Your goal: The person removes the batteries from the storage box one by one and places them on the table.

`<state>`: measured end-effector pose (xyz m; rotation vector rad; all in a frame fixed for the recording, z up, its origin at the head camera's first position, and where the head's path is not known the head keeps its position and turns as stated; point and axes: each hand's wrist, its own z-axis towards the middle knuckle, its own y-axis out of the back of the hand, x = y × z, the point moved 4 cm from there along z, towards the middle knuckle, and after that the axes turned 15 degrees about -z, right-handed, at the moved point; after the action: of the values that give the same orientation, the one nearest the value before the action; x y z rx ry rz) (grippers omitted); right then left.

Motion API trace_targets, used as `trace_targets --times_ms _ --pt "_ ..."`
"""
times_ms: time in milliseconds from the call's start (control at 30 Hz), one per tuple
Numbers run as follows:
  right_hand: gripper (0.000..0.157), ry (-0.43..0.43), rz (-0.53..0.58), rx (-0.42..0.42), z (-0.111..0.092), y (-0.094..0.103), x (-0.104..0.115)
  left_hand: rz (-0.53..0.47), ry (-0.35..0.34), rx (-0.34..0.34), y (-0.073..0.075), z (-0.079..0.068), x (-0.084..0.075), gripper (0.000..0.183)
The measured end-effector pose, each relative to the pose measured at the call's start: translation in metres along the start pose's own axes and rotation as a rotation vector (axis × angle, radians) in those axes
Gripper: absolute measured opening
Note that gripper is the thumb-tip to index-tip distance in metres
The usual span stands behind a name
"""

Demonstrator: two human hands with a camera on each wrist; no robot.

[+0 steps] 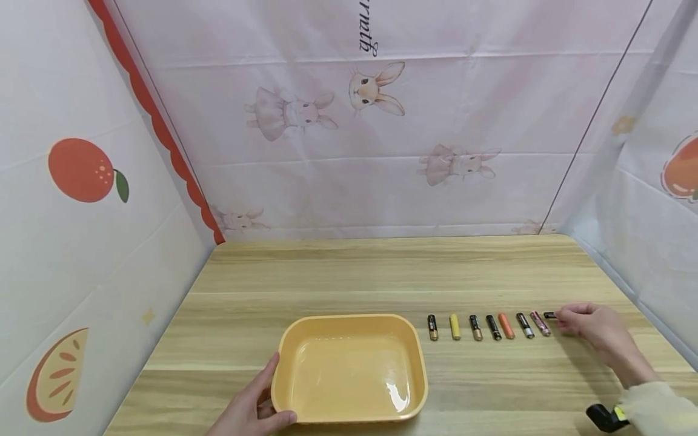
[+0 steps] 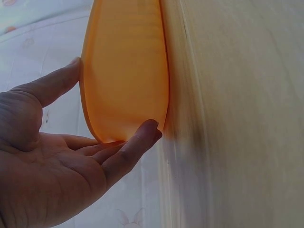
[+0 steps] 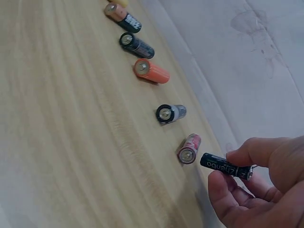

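My right hand (image 1: 597, 333) pinches a black battery (image 3: 227, 166) between thumb and fingers, at the right end of a row of batteries. The pink patterned battery (image 3: 190, 148) lies closest to it. Farther left in the row come a black-and-silver battery (image 1: 525, 325), an orange battery (image 1: 506, 326), several dark ones and a yellow battery (image 1: 455, 326). My left hand (image 1: 253, 399) holds the left end of a yellow plastic tray (image 1: 277, 387). Its thumb presses the rim, while the other fingers (image 2: 135, 147) lie along the outer wall. Nothing lies in the tray.
The wooden table (image 1: 349, 272) meets a printed cloth backdrop (image 1: 338, 200) at its far edge, with more cloth at both sides. A black object with a yellow-green part (image 1: 605, 418) shows at the lower right, by the right sleeve (image 1: 660, 409).
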<state>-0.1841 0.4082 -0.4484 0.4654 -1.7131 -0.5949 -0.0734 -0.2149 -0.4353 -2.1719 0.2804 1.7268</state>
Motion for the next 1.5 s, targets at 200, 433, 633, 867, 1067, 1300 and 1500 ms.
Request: trace_targets --times_ms 200,433,633,867,1067,1300,1500 --pt "0.023 -0.012 -0.226 -0.066 -0.003 -0.002 -0.001 -0.002 -0.013 0.011 0.000 -0.001 0.000 0.116" --pt "0.029 0.030 -0.435 -0.098 -0.005 -0.002 0.007 -0.012 0.001 0.010 0.001 -0.001 0.000 0.116" --pt "0.028 0.055 -0.542 -0.112 -0.004 -0.003 0.013 -0.023 -0.001 0.017 0.001 -0.001 0.000 0.116" --pt "0.029 0.068 -0.564 -0.098 -0.001 -0.006 0.012 -0.016 -0.015 0.027 0.001 0.000 0.000 0.116" --pt "0.030 0.083 -0.586 -0.109 0.000 -0.006 0.013 -0.011 -0.002 0.014 0.001 -0.001 0.000 0.116" --pt "0.033 0.072 -0.587 -0.092 0.000 -0.007 0.013 0.024 -0.013 0.012 0.001 0.000 0.000 0.115" --pt "0.039 0.058 -0.588 -0.061 0.000 -0.006 0.013 0.055 -0.026 0.008 0.001 -0.001 0.000 0.114"
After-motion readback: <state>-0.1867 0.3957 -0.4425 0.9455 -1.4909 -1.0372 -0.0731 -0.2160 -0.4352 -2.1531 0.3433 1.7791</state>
